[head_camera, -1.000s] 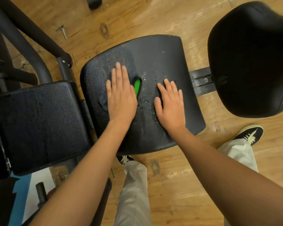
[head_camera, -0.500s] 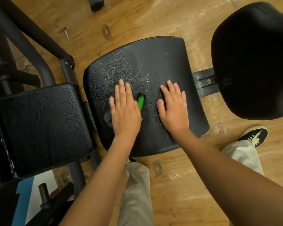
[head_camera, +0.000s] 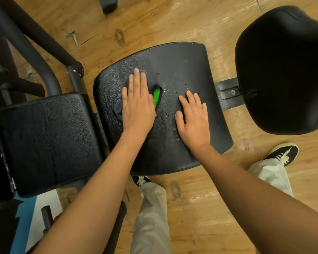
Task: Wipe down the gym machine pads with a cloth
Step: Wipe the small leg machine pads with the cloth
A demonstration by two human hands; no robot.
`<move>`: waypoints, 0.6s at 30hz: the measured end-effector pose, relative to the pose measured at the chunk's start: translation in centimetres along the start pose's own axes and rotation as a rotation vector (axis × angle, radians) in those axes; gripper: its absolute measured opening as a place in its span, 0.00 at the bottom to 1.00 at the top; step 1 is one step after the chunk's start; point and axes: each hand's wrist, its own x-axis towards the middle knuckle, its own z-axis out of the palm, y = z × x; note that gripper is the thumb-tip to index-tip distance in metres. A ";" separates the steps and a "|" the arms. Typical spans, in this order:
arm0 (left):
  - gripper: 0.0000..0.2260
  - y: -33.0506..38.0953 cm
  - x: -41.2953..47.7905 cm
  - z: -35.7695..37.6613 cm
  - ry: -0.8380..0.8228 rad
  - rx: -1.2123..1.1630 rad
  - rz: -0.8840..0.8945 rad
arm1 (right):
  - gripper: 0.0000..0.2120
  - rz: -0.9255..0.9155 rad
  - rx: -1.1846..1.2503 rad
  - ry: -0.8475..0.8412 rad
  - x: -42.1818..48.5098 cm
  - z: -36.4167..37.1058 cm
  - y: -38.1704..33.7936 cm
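While the left hand (head_camera: 138, 105) lies flat on the dark cloth (head_camera: 117, 110), the head view shows its fingers (head_camera: 136, 79) straight and close together, pressing the cloth onto the middle pad (head_camera: 182, 70) rather than curling round it; only a fold of cloth shows at the hand's outer edge, with a green strip beside the thumb. The right hand (head_camera: 193, 121) rests palm down on bare vinyl just to the right, fingers straight and slightly spread, holding nothing, apparently as a brace. Between the two hands droplets (head_camera: 173, 88) speckle the surface, so the step in hand looks like wiping this middle pad, with its right half not yet dried. The next move probably calls for sliding the cloth rightward through the wet patch under even pressure and lifting the right hand out of the way. The left pad (head_camera: 44, 140) and the right pad (head_camera: 283, 70) stand on either side above the wooden floor (head_camera: 173, 21), likely waiting their turn.
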 end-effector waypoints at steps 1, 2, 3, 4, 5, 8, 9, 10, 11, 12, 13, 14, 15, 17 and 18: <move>0.28 0.0 -1.8 0.3 -0.014 0.001 0.014 | 0.22 0.000 -0.002 0.001 0.0 0.0 0.0; 0.28 0.0 -3.8 0.5 -0.029 0.002 0.023 | 0.22 0.003 -0.005 0.004 0.0 0.0 0.0; 0.28 0.0 -5.8 0.8 -0.043 0.003 0.025 | 0.22 0.004 -0.006 0.005 0.0 0.0 0.1; 0.27 0.0 -7.8 1.2 -0.054 0.007 0.021 | 0.22 0.004 -0.007 0.005 0.0 0.0 0.1; 0.27 -0.1 -9.7 1.5 -0.063 0.015 0.017 | 0.22 0.002 -0.007 0.005 0.0 0.1 0.1; 0.27 -0.1 -13.2 2.2 -0.087 0.056 0.021 | 0.22 0.000 -0.002 0.010 0.0 0.2 0.1; 0.27 -0.1 -13.4 2.3 -0.092 0.064 0.023 | 0.22 0.001 0.000 0.011 0.0 0.2 0.1; 0.27 -0.1 -13.2 2.3 -0.091 0.072 0.025 | 0.22 0.002 0.000 0.013 0.0 0.3 0.2; 0.27 0.0 -12.6 2.3 -0.088 0.079 0.028 | 0.22 0.002 0.001 0.014 0.0 0.3 0.2; 0.27 0.0 -11.9 2.2 -0.085 0.085 0.030 | 0.22 0.001 0.003 0.015 0.0 0.3 0.2; 0.27 0.1 -11.0 2.2 -0.079 0.085 0.030 | 0.22 -0.001 0.005 0.015 0.0 0.3 0.2; 0.27 0.1 -9.8 2.1 -0.068 0.079 0.026 | 0.22 -0.003 0.004 0.015 0.0 0.3 0.2; 0.27 0.1 -8.3 1.9 -0.054 0.069 0.019 | 0.22 -0.004 0.001 0.014 0.0 0.3 0.2; 0.27 0.2 -4.6 1.3 -0.026 0.051 -0.003 | 0.22 -0.003 -0.006 0.008 0.0 0.1 0.1; 0.27 0.3 -2.5 0.9 -0.010 0.045 -0.014 | 0.22 -0.001 -0.009 0.004 0.0 0.1 0.1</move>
